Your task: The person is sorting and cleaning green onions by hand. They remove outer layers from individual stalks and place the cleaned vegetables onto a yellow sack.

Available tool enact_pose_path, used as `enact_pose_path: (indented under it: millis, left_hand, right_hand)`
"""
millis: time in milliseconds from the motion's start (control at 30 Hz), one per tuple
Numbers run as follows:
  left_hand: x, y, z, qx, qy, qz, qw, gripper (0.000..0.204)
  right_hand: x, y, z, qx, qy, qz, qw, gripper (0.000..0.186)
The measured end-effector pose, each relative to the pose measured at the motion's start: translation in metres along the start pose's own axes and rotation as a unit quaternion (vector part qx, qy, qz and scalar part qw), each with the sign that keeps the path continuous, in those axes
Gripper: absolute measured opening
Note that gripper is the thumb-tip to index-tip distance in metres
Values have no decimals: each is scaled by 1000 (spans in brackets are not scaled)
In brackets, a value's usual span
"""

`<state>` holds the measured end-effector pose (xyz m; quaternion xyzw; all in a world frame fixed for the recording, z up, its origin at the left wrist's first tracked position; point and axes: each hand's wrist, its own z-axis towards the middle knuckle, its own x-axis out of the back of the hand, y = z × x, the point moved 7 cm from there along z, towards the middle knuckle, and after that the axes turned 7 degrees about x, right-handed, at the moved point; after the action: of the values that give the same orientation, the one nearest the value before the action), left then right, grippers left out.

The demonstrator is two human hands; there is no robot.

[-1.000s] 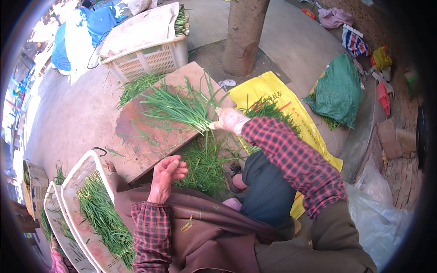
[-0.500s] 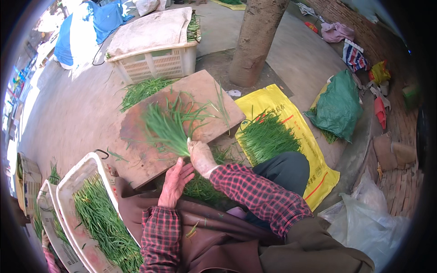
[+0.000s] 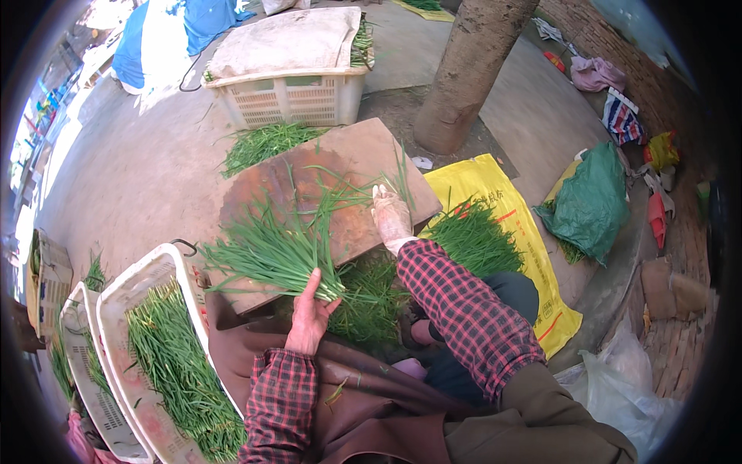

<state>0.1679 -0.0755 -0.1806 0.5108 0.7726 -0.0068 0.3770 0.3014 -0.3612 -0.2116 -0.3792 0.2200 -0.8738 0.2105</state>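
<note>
A bunch of green chives point(image 3: 270, 251) lies across the near left of a low reddish-brown board point(image 3: 355, 162). My left hand point(image 3: 309, 313) is closed round its pale cut ends, thumb on top. My right hand point(image 3: 392, 213), pale and glove-like in look, is over the board's right part. Its fingers reach forward with the tips beside a few loose chive blades point(image 3: 348, 192); I see no bunch in it. More chives point(image 3: 479, 240) lie in a pile on a yellow sack point(image 3: 533, 255) to the right, and loose green leaves point(image 3: 367, 298) are below the board's near edge.
White crates point(image 3: 166, 263) of chives stand at the near left. A cloth-covered crate point(image 3: 294, 100) is behind the board, with chives point(image 3: 270, 143) on the ground before it. A tree trunk point(image 3: 471, 77) rises beyond. At right are a green bag point(image 3: 591, 201) and clear plastic point(image 3: 618, 387).
The chive bunch has passed from my right hand to my left and come down onto the board. My right hand has moved away to the right, towards loose blades.
</note>
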Motion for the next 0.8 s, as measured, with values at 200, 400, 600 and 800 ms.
enact_pose_path:
  millis: [200,400,600,800]
  left_hand:
    - [29,16,-4,-33,35,-22,999,34]
    - [36,22,-4,-39,33,-20,998,34]
    - [35,20,10,-82,-10,-55,995,32]
    - [60,20,16,-117,43,-67,990,21]
  right_hand:
    - [-34,-67,31,33,-218,-250,943,18]
    - [2,-184,-24,-1,-293,-47,955,11]
    - [-1,-233,-95,47,-311,-9,949,11]
    - [11,-232,-102,-108,-326,226,912,17]
